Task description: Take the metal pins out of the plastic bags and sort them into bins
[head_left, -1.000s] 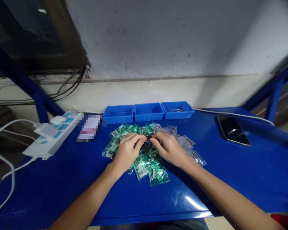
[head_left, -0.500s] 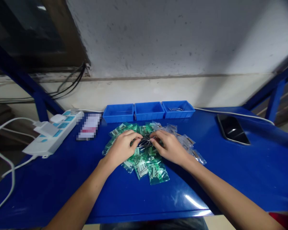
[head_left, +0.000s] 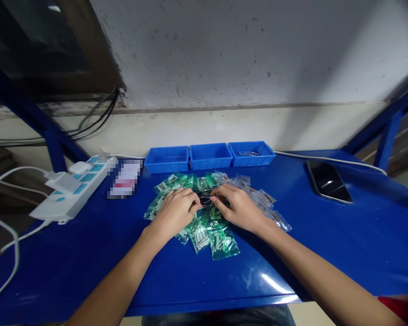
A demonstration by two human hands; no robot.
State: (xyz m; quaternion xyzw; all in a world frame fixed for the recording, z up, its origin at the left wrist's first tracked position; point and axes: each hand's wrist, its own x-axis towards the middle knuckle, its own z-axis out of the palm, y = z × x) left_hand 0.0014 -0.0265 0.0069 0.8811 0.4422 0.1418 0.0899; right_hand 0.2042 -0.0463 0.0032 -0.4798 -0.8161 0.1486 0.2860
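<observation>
Dark pins (head_left: 206, 199) lay among green packets (head_left: 223, 244), roughly pointing from left hand (head_left: 178, 209) to right hand (head_left: 237, 204) and about equally near both, whose bent fingers (head_left: 224, 190) sat at the pins' edges, any grip impossible to tell.

Three blue trays (head_left: 211, 163), one power strip (head_left: 56, 207), one dark phone (head_left: 328, 181) and one blurred-out rectangular item (head_left: 125, 177) sit on one table (head_left: 329, 244). At least six green packets (head_left: 223, 244) and four clear packets (head_left: 280, 220) show; with the overlap, exact totals are hard to tell.
</observation>
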